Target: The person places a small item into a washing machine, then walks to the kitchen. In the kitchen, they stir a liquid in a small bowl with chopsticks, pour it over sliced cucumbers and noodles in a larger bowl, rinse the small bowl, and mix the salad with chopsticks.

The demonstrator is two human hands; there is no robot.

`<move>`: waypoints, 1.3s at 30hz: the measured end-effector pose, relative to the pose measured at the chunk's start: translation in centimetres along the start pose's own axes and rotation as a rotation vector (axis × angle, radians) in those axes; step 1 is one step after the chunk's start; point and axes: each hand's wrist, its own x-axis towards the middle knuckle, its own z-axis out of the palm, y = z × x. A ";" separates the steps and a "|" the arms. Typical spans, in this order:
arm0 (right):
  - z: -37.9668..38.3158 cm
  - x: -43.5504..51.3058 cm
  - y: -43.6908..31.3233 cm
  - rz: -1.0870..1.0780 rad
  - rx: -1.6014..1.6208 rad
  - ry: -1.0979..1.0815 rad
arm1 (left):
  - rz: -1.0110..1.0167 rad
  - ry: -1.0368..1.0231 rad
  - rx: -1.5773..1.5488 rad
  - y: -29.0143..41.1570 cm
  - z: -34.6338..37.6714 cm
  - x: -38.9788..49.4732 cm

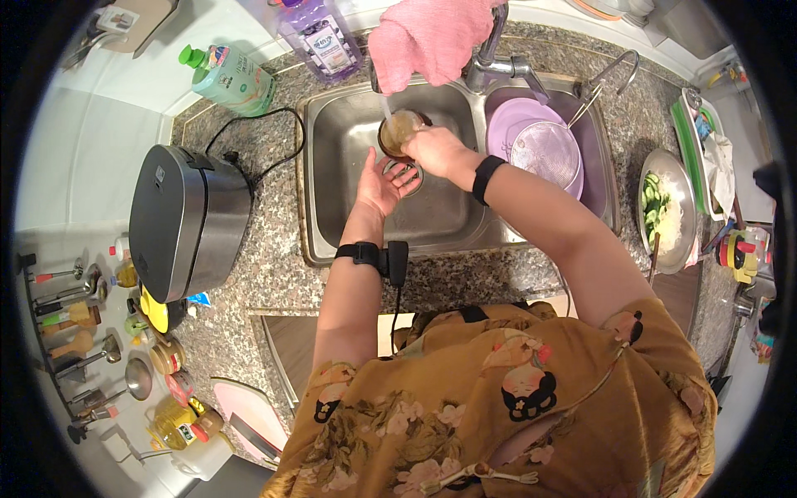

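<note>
My right hand (436, 150) grips the near right rim of a small brown bowl (396, 132) in the left basin of the steel sink (336, 131). A thin stream of water (387, 108) runs down into the bowl. Below and to the left, my left hand (381, 187) is held palm up, its fingers apart and nothing in it. It hovers by the drain (412, 184), close to the bowl's lower edge. A pink cloth (436, 40) drapes over the chrome faucet (498, 71) and hides much of its spout.
The right basin holds a lilac plastic basin (505, 118) and a wire strainer (543, 152). Right of it stands a metal bowl (685, 205) of sliced cucumber and pale shreds. A rice cooker (187, 224) stands left, soap bottles (230, 81) behind, a knife (254, 437) on a pink board (240, 401) lower left.
</note>
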 end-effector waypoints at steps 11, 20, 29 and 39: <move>0.8 -0.3 -1.8 -0.089 -0.185 0.077 | 0.003 0.042 0.077 -0.9 0.1 2.3; -0.3 -1.7 -0.2 0.004 0.088 0.156 | 0.000 0.033 0.027 -0.8 1.7 1.4; -0.1 -4.3 -1.6 0.704 2.088 -0.010 | 0.581 0.109 0.888 -1.2 -3.5 -5.4; -3.4 -9.7 -4.9 0.315 2.728 -0.106 | 1.091 0.166 1.315 -0.3 6.6 -17.1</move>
